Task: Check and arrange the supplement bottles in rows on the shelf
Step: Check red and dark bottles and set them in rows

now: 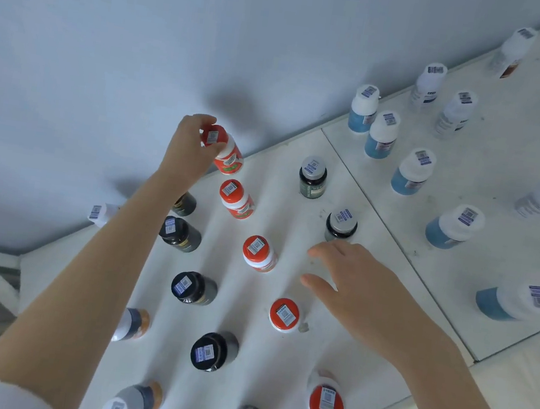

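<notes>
Fingers (202, 121) of the left hand (188, 149) curl round the red cap of a supplement bottle (229, 161), clamping it from above. This held bottle stands at the back of the white shelf (281, 212), just beside the pale wall (147, 33); whether its base rests on the shelf cannot be told. It heads a diagonal row of four more red-capped bottles (258, 252) that runs toward the front edge, each well apart from the next and each bearing a barcode sticker on its cap. The right hand (354, 284) hangs over the shelf to the right of this row, fingers straight and spread, holding nothing; contact with the surface cannot be told. Just beyond its fingertips stands a dark bottle with a silver cap (341, 225), and a second of the same kind (312, 177) stands farther back. To the left of the red row runs a line of dark bottles with black caps (192, 287), the rearmost partly hidden by the left forearm. Left of these stand bottles with white caps and orange-and-blue labels (132, 323). A seam (380, 218) divides the shelf; on the right-hand panel stands a row of blue bottles with white caps (412, 170), and beyond them white bottles (455, 113).
</notes>
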